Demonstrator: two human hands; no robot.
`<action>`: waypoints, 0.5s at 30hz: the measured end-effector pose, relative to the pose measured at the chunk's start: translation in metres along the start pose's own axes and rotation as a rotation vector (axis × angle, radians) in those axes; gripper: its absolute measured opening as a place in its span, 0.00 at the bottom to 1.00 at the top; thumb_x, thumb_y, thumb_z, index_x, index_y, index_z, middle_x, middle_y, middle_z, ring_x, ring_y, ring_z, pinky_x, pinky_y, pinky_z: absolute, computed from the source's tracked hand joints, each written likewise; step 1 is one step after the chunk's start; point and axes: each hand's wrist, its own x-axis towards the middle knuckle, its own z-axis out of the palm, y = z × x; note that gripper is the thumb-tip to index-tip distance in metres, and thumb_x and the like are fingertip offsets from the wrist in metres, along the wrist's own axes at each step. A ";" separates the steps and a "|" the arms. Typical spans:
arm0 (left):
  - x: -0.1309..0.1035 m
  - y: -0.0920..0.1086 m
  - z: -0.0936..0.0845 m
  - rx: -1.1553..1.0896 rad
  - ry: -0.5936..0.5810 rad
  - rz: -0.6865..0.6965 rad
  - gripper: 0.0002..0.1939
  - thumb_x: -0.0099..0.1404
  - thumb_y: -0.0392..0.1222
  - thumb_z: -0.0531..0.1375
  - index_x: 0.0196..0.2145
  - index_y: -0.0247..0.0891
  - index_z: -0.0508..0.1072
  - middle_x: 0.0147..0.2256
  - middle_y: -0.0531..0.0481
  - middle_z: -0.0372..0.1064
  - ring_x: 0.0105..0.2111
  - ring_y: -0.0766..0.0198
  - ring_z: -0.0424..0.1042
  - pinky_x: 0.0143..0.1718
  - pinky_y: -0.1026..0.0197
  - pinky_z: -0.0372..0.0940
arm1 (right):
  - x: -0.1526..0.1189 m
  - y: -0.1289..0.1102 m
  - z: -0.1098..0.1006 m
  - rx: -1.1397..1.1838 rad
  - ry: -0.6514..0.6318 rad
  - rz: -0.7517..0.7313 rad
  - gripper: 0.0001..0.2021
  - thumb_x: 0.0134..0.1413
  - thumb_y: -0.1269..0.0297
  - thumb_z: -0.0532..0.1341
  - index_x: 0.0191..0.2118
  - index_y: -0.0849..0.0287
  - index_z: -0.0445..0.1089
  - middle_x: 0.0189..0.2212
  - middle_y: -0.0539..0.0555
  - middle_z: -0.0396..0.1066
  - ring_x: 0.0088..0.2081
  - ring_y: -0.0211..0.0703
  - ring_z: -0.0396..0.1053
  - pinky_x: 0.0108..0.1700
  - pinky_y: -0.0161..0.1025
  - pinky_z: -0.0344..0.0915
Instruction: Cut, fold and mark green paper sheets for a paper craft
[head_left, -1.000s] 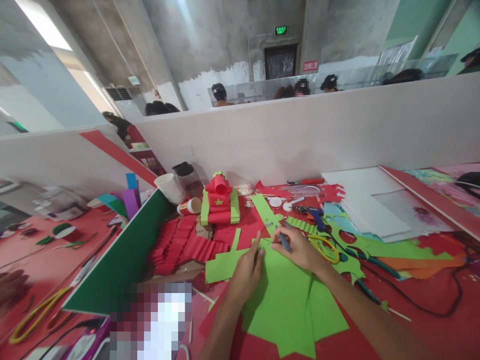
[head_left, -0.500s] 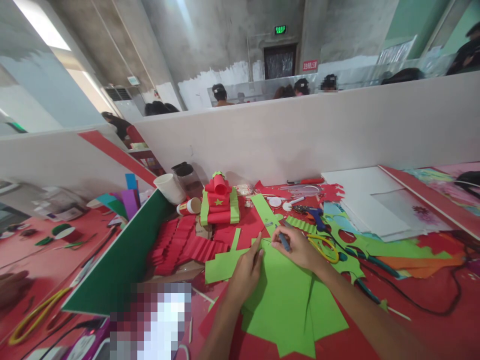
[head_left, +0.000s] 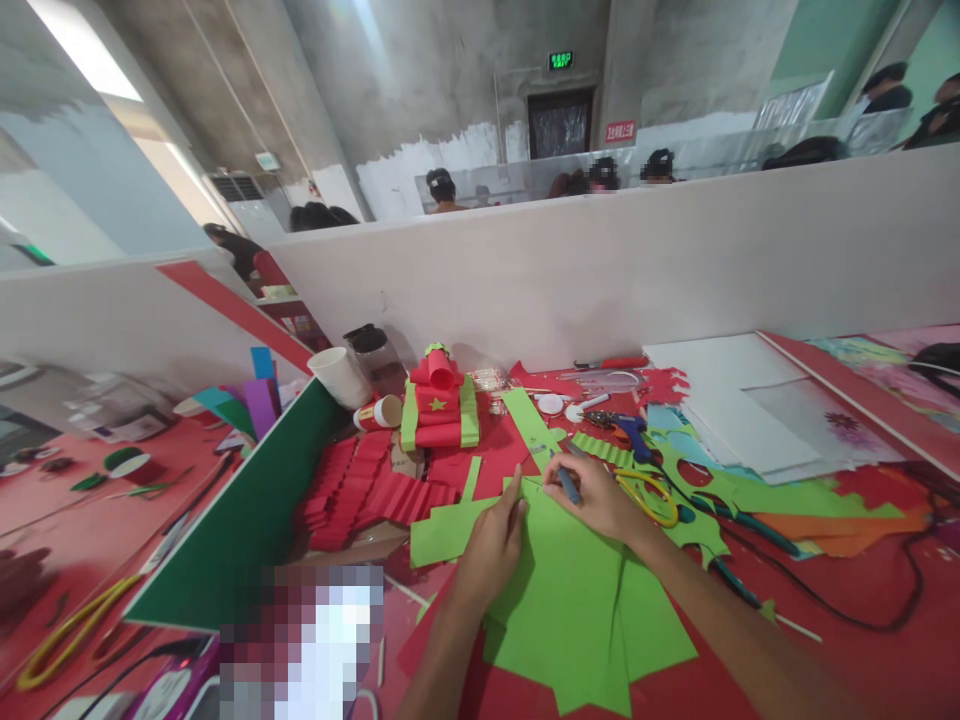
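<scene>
My right hand [head_left: 589, 492] is closed round a dark blue-grey pen [head_left: 568, 485], its fingers at the top edge of a green paper sheet [head_left: 566, 590]. My left hand [head_left: 495, 540] lies on the left edge of that sheet, index finger stretched out and thumb apart. What the pen tip touches is hidden by the fingers. Just beyond my hands lies a narrow green strip [head_left: 527, 420]. Stepped green pieces [head_left: 442, 535] lie left of my left hand. Yellow-handled scissors [head_left: 651, 498] rest right beside my right hand.
A red and green paper model [head_left: 437, 408] stands at the back near a white cup [head_left: 337, 372]. Pleated red paper [head_left: 345, 485] lies left, by a green divider board [head_left: 240, 510]. A glue gun [head_left: 636, 438] and green offcuts [head_left: 690, 535] lie right. A co-worker's hand [head_left: 21, 575] shows far left.
My hands, the pen and the paper look nearly unmoved. The co-worker's hand at the far left has shifted slightly left, and people in the far background have moved.
</scene>
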 end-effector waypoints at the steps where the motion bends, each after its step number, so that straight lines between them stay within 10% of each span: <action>1: 0.000 0.000 0.000 0.003 0.011 0.001 0.31 0.72 0.53 0.44 0.65 0.31 0.56 0.24 0.54 0.58 0.25 0.63 0.56 0.30 0.62 0.53 | 0.000 0.000 0.000 0.002 0.003 -0.006 0.05 0.56 0.62 0.61 0.35 0.57 0.68 0.26 0.48 0.68 0.27 0.39 0.63 0.30 0.34 0.59; 15: -0.001 0.001 -0.002 -0.035 -0.015 0.031 0.31 0.72 0.52 0.44 0.66 0.31 0.55 0.27 0.51 0.61 0.27 0.63 0.59 0.32 0.62 0.57 | 0.001 0.001 -0.002 -0.026 0.023 -0.036 0.01 0.55 0.67 0.60 0.34 0.57 0.68 0.29 0.49 0.69 0.29 0.39 0.65 0.34 0.34 0.61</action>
